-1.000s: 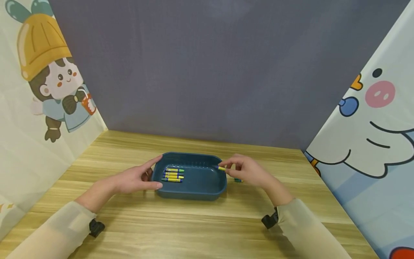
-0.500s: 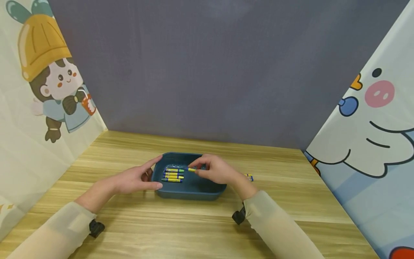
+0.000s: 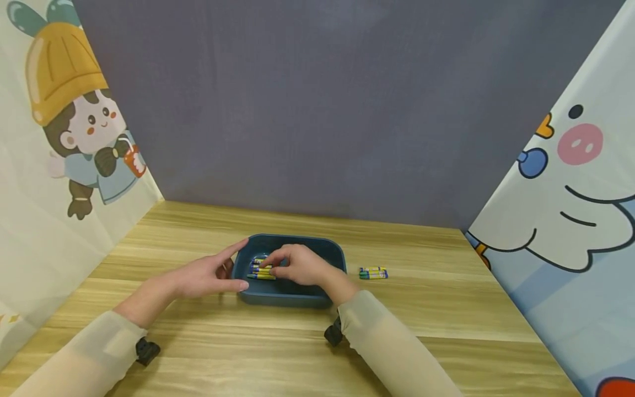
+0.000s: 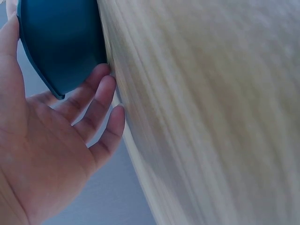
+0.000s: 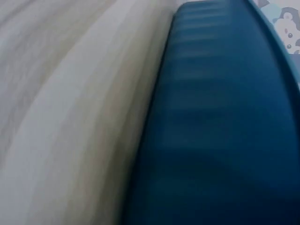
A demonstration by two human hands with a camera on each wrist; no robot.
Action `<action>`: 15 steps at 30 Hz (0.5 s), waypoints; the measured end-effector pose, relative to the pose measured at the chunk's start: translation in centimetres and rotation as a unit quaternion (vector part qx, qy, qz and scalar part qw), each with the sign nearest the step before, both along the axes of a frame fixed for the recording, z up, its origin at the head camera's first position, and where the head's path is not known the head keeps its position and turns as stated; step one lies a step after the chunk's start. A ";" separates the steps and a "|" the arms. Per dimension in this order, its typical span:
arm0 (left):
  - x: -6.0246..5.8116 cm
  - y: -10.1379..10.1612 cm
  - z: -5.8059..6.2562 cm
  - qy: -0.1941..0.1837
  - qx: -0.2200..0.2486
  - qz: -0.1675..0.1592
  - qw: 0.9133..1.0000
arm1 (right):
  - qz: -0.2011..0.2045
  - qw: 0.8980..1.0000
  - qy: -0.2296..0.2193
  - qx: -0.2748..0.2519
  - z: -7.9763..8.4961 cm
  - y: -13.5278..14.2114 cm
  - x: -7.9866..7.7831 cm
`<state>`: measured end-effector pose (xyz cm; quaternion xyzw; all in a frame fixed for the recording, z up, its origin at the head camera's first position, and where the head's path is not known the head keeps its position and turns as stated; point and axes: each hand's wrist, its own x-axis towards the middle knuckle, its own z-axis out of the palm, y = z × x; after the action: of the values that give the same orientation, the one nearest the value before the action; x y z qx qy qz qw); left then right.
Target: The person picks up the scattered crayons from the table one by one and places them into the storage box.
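Observation:
A dark blue dish [image 3: 317, 286] sits on the wooden table, with several yellow-wrapped crayons [image 3: 259, 276] lying side by side in its left part. My left hand [image 3: 205, 274] is at the dish's left end, its forefinger at the far corner and its thumb on the near rim. In the left wrist view its other fingers [image 4: 101, 101] extend loosely below the dish's rim. My right hand [image 3: 302, 266] reaches inside the dish, thumb and forefinger pinching a crayon right at the row; the fingers mostly hide it. The right wrist view shows the dish's side wall [image 5: 220, 117], without the hand.
A small group of crayons [image 3: 373, 273], yellow and green, lies on the table [image 3: 278, 353] to the right of the dish. A grey panel [image 3: 317, 110] stands behind the table, with cartoon-printed sheets [image 3: 585, 204] at both sides.
My right hand has carried a crayon from the dish's right rim leftward to the row inside. The crayons on the table at right have come into full view. My left hand has stayed put.

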<state>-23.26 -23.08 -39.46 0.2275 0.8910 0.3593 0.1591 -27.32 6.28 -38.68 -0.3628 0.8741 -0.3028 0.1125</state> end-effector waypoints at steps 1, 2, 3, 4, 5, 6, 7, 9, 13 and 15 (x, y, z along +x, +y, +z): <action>0.0 0.0 0.0 0.000 0.000 -0.001 1.000 | 0.001 1.000 -0.001 0.005 -0.2 -0.2 -0.1; 0.0 0.0 -0.1 0.000 0.001 -0.001 1.000 | 0.002 1.000 -0.002 0.009 -0.3 -0.4 -0.1; 0.0 0.0 -0.1 -0.003 0.000 0.001 1.000 | 0.004 1.000 0.000 0.013 -0.5 -0.6 -0.1; 0.0 0.0 -0.1 -0.004 0.000 0.002 1.000 | 0.006 1.000 0.003 0.019 -0.6 -0.7 -0.2; 0.0 0.0 -0.1 -0.005 0.000 0.003 1.000 | 0.007 1.000 0.005 0.023 -0.8 -0.9 -0.2; 0.0 0.0 -0.1 -0.004 -0.001 0.003 1.000 | 0.008 1.000 0.009 0.027 -0.9 -1.0 -0.2; 0.0 0.0 -0.1 -0.005 -0.003 0.006 1.000 | 0.010 0.999 0.014 0.031 -1.0 -1.1 -0.2; 0.0 0.0 -0.1 -0.004 -0.006 0.010 1.000 | 0.014 0.999 0.027 0.039 -1.2 -1.2 -0.2; 0.0 0.0 -0.2 -0.004 -0.008 0.011 1.000 | 0.018 0.997 0.047 0.056 -1.4 -1.5 -0.3; -0.1 0.0 -0.2 -0.005 -0.006 0.009 1.000 | 0.023 0.996 0.056 0.063 -1.5 -1.6 -0.3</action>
<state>-23.33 -23.13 -39.65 0.2162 0.8946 0.3562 0.1614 -27.64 4.72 -40.16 -0.3912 0.8878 -0.2239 0.0931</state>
